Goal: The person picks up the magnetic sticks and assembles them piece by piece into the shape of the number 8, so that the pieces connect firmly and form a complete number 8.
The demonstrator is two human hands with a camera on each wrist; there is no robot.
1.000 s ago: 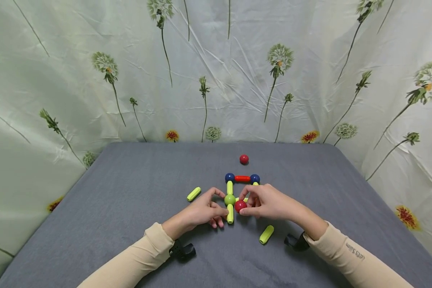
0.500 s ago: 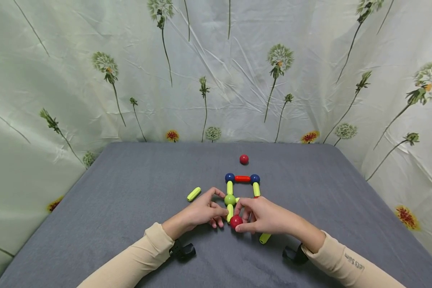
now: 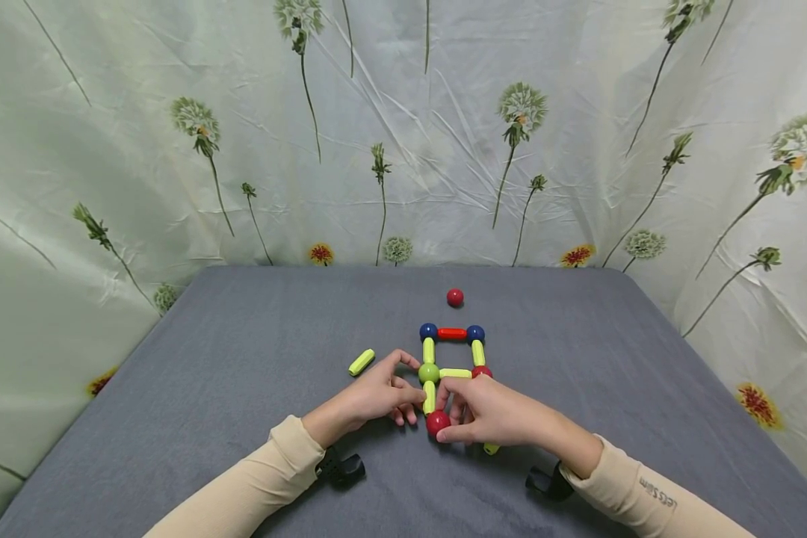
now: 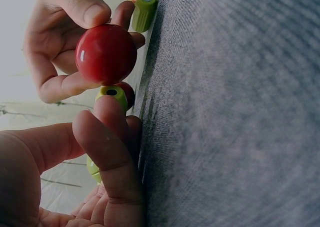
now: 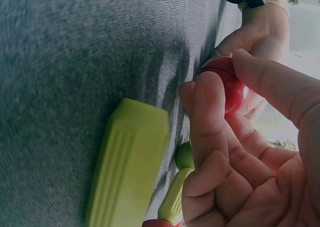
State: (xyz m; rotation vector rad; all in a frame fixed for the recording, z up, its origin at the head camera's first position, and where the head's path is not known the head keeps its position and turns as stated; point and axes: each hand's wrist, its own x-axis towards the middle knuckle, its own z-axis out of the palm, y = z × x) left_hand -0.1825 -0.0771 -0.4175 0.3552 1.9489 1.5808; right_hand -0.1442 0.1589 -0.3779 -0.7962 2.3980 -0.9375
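Note:
In the head view, a frame of magnetic building sticks and balls lies on the grey cloth. Dark blue balls [image 3: 428, 332] and a red stick [image 3: 452, 334] form its far side. A green ball [image 3: 429, 373] joins several yellow-green sticks, and a second red ball [image 3: 482, 372] sits at the right corner. My left hand [image 3: 383, 392] holds the near yellow-green stick [image 3: 430, 397] by thumb, its index finger at the green ball. My right hand [image 3: 494, 411] pinches a red ball [image 3: 438, 424] at that stick's near end; whether they touch is unclear.
A loose yellow-green stick [image 3: 362, 362] lies left of the frame. Another loose stick [image 5: 130, 162] lies under my right hand, mostly hidden in the head view. A loose red ball [image 3: 455, 297] rests beyond the frame. A flowered curtain [image 3: 403, 134] hangs behind the table.
My right hand has carried the red ball toward me, from beside the green ball to the near stick's end. The right corner has come into sight. The left hand has stayed still.

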